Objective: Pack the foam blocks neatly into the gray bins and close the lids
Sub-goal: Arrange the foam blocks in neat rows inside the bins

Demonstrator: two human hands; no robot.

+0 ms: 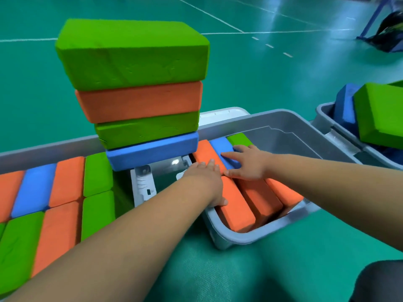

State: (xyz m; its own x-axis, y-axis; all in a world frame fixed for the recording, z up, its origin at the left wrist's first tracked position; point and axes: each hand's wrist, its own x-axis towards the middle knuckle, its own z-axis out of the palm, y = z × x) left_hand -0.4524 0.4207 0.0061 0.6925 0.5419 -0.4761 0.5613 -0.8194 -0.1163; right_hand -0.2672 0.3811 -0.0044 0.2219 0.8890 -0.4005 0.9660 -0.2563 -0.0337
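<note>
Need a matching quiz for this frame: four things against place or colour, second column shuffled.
Things:
1. left hand
2. right hand
3. top block of stack
4. far-right bin

Place or colour:
A. holds a tilted green block
B. green
C. flat on a blue block
D. on the orange blocks

Pairs: 1-D, 2-C, 3-B, 4-A

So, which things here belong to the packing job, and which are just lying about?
Job: left hand, right hand, middle gray bin, orange blocks, blue block, four-block stack, packed left bin, right bin.
Lying about: dark bag, blue metal frame.
</note>
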